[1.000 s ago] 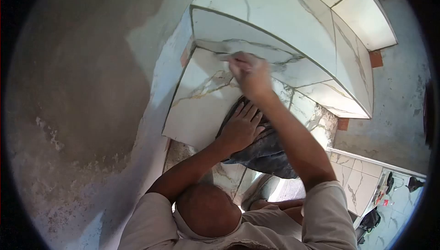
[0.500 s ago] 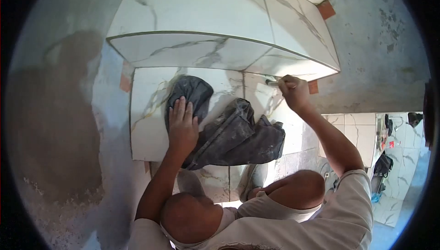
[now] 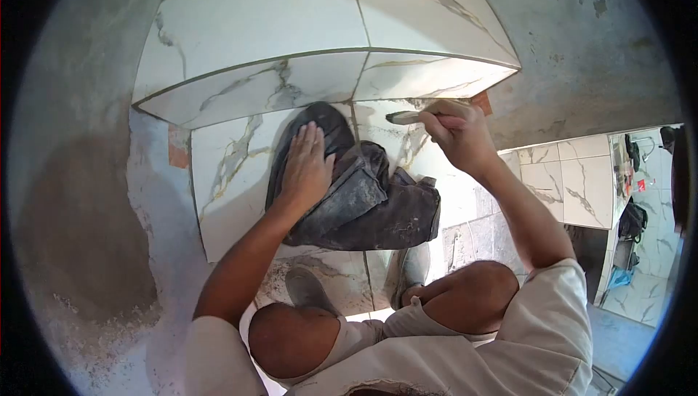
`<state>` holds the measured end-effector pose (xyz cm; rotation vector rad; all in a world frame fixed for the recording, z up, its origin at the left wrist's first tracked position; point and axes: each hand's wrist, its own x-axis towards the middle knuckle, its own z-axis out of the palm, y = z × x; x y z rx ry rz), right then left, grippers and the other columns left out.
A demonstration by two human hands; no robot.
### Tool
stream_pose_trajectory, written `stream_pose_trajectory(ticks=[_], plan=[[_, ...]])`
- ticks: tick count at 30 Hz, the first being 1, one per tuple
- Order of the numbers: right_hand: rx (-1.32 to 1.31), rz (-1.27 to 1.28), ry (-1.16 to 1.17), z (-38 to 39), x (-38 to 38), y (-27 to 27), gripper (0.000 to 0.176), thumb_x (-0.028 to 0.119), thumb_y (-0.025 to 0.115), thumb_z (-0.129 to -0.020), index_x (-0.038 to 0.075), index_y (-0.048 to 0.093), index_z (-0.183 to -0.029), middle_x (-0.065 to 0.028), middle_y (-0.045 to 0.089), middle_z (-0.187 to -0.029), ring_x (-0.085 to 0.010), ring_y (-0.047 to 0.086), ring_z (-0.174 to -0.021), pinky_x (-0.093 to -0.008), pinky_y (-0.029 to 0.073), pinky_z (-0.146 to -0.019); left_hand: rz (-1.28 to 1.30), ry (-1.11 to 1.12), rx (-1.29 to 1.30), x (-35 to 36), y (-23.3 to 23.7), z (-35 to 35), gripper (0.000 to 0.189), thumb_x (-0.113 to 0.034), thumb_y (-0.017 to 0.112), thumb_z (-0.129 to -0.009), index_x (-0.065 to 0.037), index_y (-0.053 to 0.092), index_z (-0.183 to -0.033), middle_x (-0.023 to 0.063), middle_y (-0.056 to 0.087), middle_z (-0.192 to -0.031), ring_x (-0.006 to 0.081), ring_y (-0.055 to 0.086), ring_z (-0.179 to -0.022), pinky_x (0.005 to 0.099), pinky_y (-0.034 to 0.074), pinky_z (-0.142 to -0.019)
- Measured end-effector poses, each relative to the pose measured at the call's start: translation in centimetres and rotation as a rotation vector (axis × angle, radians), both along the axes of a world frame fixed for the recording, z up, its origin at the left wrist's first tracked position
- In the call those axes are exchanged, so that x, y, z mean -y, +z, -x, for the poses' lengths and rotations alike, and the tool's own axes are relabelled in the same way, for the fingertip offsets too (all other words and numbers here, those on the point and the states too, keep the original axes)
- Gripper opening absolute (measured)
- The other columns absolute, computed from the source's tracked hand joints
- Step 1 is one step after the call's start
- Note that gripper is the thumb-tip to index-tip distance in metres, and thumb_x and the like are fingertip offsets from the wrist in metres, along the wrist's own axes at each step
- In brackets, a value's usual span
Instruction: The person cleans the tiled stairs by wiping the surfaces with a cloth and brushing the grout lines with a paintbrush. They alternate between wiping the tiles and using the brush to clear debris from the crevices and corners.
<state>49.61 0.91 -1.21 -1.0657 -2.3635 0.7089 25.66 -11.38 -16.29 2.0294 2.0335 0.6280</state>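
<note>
You've got the tool (image 3: 403, 117) pinched in your right hand (image 3: 458, 131), fingers curled tight round the handle. Key relation: the tool points left from that hand, long axis nearly level across the view, dark tip just right of the tile joint (image 3: 355, 111) and near the foot of the riser (image 3: 247, 91). Can't tell whether the tip touches the tread (image 3: 225, 178). Right hand is clearly the nearer one to that spot.

Your left hand (image 3: 307, 167) is flat, palm down, fingers extended, pressed on the dark cloth (image 3: 363, 214). Cloth runs out from beneath it, rightward and back toward your knees, so it lies left of and below your right hand.

Versus half a second ago: your left hand and the cloth under it sit closer to the joint, and the bare gap between folds has closed. Tool tip is on the same side of the joint. A second ago your right hand was ahead of your left, toward the wall corner; now it's off to the right.
</note>
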Motion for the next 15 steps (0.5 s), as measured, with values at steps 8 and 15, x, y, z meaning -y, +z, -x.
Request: stream_pose_trajectory(ticks=[8, 15], plan=[[-0.178, 0.098, -0.152, -6.6, 3.6, -2.4, 0.018, 0.013, 0.063, -0.092, -0.003, 0.07, -0.089, -0.0099, 0.064, -0.069, -0.0162, 0.062, -0.057, -0.0271, 0.047, -0.053, -0.083, -0.433, -0.228, -8.0, -0.1, -0.7, 0.049, -0.02, 0.052, -0.093, 0.006, 0.046, -0.134, 0.0206, 0.048, -0.139, 0.0335, 0.046, -0.129, 0.0419, 0.031, -0.114], [-0.316, 0.228, -0.313, -10.3, 3.7, -4.6, 0.018, 0.014, 0.063, -0.093, -0.002, 0.07, -0.089, -0.0101, 0.065, -0.069, -0.0145, 0.06, -0.057, -0.027, 0.046, -0.054, 0.044, -0.261, -0.25, -6.0, 1.3, -0.1, 0.055, -0.02, 0.057, -0.09, 0.001, 0.043, -0.139, 0.0206, 0.05, -0.137, 0.0353, 0.047, -0.126, 0.0433, 0.034, -0.11]])
